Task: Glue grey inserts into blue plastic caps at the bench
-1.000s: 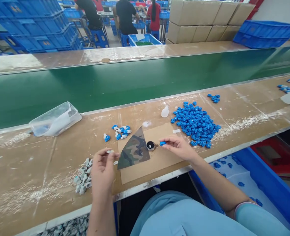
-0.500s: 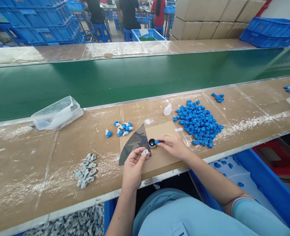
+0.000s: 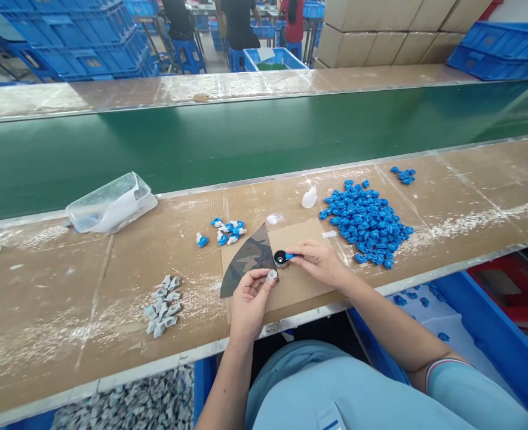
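Note:
My left hand [image 3: 251, 298] pinches a small grey-white piece [image 3: 272, 275] over the tip of a dark curved sheet [image 3: 248, 260]. Between finger and thumb, my right hand [image 3: 318, 261] grips a small blue piece [image 3: 292, 256] at the right rim of a round black pot [image 3: 281, 258]. The pot stands on a cardboard sheet [image 3: 304, 286]. Blue pieces form a large pile [image 3: 367, 221] to the right. Several blue-and-white pieces [image 3: 230, 230] lie behind the dark sheet, and a small heap of grey pieces [image 3: 163, 303] is on the left.
A clear plastic box [image 3: 111, 206] lies at the back left near the green belt [image 3: 228, 140]. A white piece [image 3: 309, 197] is beside the blue pile. Bins of grey pieces [image 3: 129, 400] and blue pieces [image 3: 443, 316] sit below the table's front edge. People sit beyond the belt.
The view has shifted slightly. The grey-white piece in my left hand is turned differently, and the blue piece in my right hand has drawn back a little from the pot's middle.

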{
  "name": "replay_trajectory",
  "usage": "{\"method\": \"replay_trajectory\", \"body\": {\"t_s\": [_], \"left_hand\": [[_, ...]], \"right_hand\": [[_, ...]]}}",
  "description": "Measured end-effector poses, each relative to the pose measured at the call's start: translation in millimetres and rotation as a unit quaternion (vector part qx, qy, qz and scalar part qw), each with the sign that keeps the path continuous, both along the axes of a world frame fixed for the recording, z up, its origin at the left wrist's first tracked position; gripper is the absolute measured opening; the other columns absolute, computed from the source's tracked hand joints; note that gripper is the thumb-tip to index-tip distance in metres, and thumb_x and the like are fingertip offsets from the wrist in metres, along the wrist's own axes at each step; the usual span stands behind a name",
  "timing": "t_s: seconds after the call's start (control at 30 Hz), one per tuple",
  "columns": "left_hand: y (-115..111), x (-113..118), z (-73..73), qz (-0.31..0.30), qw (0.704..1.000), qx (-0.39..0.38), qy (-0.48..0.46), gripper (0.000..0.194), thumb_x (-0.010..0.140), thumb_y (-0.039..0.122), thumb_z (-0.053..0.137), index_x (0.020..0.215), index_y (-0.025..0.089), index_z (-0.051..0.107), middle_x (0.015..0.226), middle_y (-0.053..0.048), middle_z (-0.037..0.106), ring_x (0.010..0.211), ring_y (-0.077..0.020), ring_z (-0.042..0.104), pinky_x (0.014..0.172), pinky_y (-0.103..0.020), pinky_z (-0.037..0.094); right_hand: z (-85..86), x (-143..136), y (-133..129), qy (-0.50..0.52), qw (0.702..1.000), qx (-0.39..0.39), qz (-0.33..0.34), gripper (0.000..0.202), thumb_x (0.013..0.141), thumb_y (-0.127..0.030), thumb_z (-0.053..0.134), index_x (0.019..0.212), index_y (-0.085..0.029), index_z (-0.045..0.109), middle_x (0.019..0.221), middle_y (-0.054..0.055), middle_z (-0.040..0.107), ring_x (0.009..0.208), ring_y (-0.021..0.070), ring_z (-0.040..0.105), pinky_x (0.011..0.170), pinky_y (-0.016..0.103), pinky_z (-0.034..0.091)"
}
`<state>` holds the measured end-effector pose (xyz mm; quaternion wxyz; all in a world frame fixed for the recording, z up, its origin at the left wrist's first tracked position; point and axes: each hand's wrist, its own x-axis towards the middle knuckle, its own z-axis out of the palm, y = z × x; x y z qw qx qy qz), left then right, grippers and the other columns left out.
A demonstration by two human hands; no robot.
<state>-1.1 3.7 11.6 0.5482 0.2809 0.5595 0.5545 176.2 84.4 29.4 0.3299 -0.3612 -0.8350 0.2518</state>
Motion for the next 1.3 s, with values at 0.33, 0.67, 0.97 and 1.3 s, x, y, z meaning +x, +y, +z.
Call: {"method": "replay_trajectory", "body": {"t_s": [0.33, 0.67, 0.97, 1.3], "left_hand": [[-1, 4, -1.7, -0.02, 0.997, 0.054, 0.044, 0.025, 0.065, 0.03, 0.075, 0.085, 0.018, 0.066, 0.084, -0.005, 0.072, 0.082, -0.0157, 0.067, 0.08, -0.03, 0.054], [-3, -5, 6.0, -0.096, 0.98, 0.106, 0.139, 0.019, 0.074, 0.027, 0.068, 0.091, 0.02, 0.066, 0.087, -0.005, 0.071, 0.084, -0.0163, 0.067, 0.08, -0.03, 0.055], [2, 8, 8.2, -0.055, 0.99, 0.092, 0.089, 0.019, 0.07, 0.029, 0.071, 0.083, 0.018, 0.063, 0.077, -0.003, 0.069, 0.075, -0.0142, 0.067, 0.071, -0.026, 0.055], [45, -67, 10.8, 0.077, 0.96, 0.054, 0.264, 0.026, 0.065, 0.031, 0.069, 0.085, 0.018, 0.062, 0.081, -0.006, 0.069, 0.078, -0.0179, 0.066, 0.08, -0.034, 0.055]], "right_hand": [[9.4, -7, -21, 0.072, 0.991, -0.099, 0.048, 0.014, 0.085, -0.021, 0.063, 0.097, -0.019, 0.071, 0.091, 0.005, 0.073, 0.082, 0.0139, 0.066, 0.076, 0.025, 0.054], [2.4, -7, -19, 0.087, 0.986, -0.101, 0.104, 0.015, 0.086, -0.03, 0.063, 0.091, -0.019, 0.072, 0.084, 0.006, 0.073, 0.078, 0.0144, 0.067, 0.072, 0.025, 0.054], [-2.3, -5, -26, 0.132, 0.985, -0.094, 0.06, 0.019, 0.085, -0.033, 0.065, 0.095, -0.02, 0.073, 0.084, 0.005, 0.074, 0.079, 0.0141, 0.068, 0.073, 0.025, 0.054], [2.2, 88, 14, -0.19, 0.914, 0.094, -0.346, 0.015, 0.085, -0.026, 0.058, 0.086, -0.023, 0.072, 0.078, 0.007, 0.07, 0.075, 0.0218, 0.062, 0.068, 0.034, 0.05]]}}
